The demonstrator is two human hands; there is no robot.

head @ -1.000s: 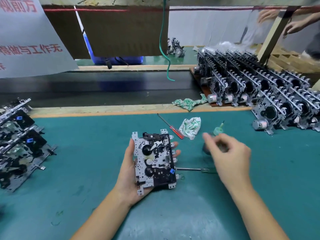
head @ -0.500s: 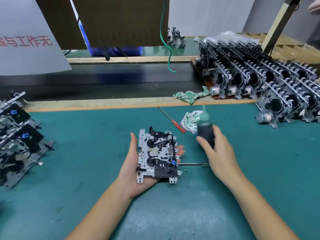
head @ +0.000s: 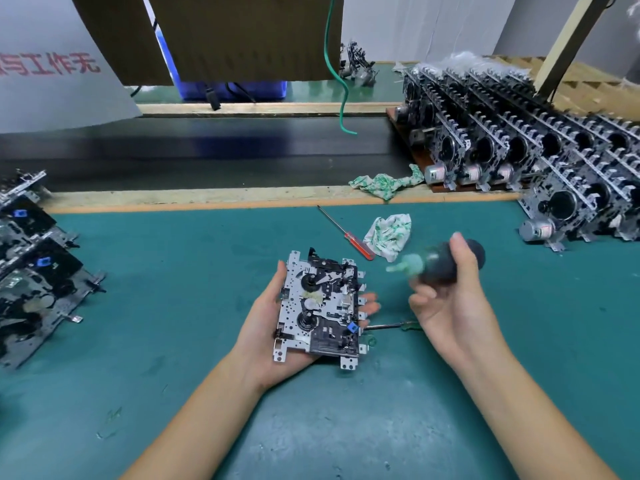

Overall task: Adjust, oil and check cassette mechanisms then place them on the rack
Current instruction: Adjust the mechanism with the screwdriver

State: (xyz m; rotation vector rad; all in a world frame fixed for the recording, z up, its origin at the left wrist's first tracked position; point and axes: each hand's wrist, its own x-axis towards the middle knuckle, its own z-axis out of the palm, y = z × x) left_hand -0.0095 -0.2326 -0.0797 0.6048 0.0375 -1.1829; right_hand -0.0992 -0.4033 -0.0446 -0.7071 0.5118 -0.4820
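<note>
From the head view we count one silver-and-black metal cassette mechanism (head: 320, 308) cradled in our left hand (head: 277, 327), one dark oil bottle (head: 446, 263) gripped sideways by our right hand (head: 450, 303), two screwdrivers, two rags, bare green mat (head: 346, 427) nearest us.
</note>
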